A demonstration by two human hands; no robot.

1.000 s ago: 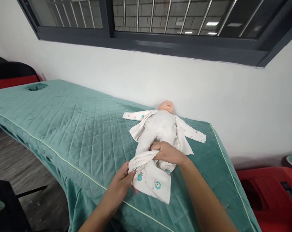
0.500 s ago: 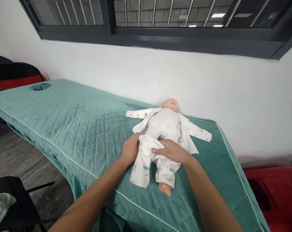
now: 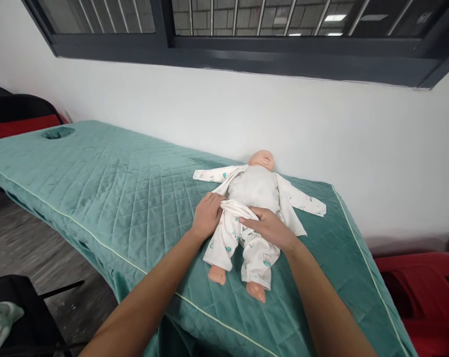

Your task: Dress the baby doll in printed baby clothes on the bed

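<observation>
A baby doll (image 3: 252,184) lies on its back on the green quilted bed cover, head by the wall and feet toward me. White patterned pants (image 3: 224,243) cover both its legs, and the two bare feet stick out of the cuffs. My left hand (image 3: 208,214) grips the pants' waistband at the doll's hip on the left. On the other side, my right hand (image 3: 267,227) is closed on the waistband, thumb on top and fingers partly hidden. A white patterned shirt (image 3: 297,201) lies open around the grey-white torso, sleeves spread out.
The bed (image 3: 109,193) has a face hole (image 3: 58,133) at its far left end. A white wall and a dark window frame (image 3: 247,54) stand behind. A black chair (image 3: 20,312) holding a cloth (image 3: 1,322) is at lower left. A red plastic object (image 3: 425,297) stands at right.
Both hands have drawn the waistband up toward the doll's torso. The left-side foot, hidden inside the pant leg before, now shows below its cuff.
</observation>
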